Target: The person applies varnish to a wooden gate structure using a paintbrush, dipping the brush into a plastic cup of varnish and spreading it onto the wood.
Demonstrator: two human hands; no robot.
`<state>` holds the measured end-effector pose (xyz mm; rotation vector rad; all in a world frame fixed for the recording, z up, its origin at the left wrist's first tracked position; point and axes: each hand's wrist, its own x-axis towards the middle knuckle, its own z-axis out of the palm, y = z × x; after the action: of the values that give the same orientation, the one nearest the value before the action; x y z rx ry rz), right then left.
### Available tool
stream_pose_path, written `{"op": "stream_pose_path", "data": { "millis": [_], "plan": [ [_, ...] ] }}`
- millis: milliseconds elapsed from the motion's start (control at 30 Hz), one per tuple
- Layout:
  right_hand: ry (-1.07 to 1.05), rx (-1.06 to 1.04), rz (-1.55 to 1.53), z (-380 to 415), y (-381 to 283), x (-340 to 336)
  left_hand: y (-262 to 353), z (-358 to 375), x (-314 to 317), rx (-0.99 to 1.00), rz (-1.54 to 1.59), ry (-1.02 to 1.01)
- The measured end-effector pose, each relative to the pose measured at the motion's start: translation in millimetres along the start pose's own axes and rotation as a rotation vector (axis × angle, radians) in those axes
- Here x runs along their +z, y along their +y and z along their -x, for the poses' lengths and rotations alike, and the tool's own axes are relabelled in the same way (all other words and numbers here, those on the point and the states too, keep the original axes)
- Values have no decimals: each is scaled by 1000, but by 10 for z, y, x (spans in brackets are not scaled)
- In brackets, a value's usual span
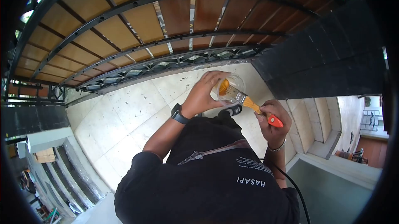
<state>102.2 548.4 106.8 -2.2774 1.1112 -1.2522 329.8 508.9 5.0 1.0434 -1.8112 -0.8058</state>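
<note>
My left hand (pixel 204 92) is wrapped around a clear plastic cup (pixel 235 81), which tilts with its mouth toward my right side. Orange-brown paint (pixel 224 86) sits at the bottom of the cup. In my right hand (pixel 275 119) is a paintbrush (pixel 251 103) with a yellow handle and a red end, gripped by the handle. Its metal band and bristles reach inside the cup, close to the paint. A dark watch is on my left wrist and a bracelet on my right.
Ahead stands a black metal gate (pixel 183 39) with slatted panels, light tan at left and darker red-brown at right. Pale floor tiles (pixel 137 111) lie below, with small dark spots. A black wall panel (pixel 324 53) and steps (pixel 309 120) are at right. A black cable (pixel 297 188) hangs beside me.
</note>
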Motion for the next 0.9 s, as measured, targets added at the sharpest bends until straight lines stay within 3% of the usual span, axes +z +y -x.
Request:
{"op": "stream_pose_path", "data": {
  "millis": [433,667,900],
  "plan": [
    [-124,38,5,204,-93,113,225,346,-42,-42,40,-10],
    [62,100,-120,806,-305,-296,541,699,203,-19,39,18],
    [-43,9,-25,1310,-691,-360,1085,1253,359,-50,-16,-77]
  ]
}}
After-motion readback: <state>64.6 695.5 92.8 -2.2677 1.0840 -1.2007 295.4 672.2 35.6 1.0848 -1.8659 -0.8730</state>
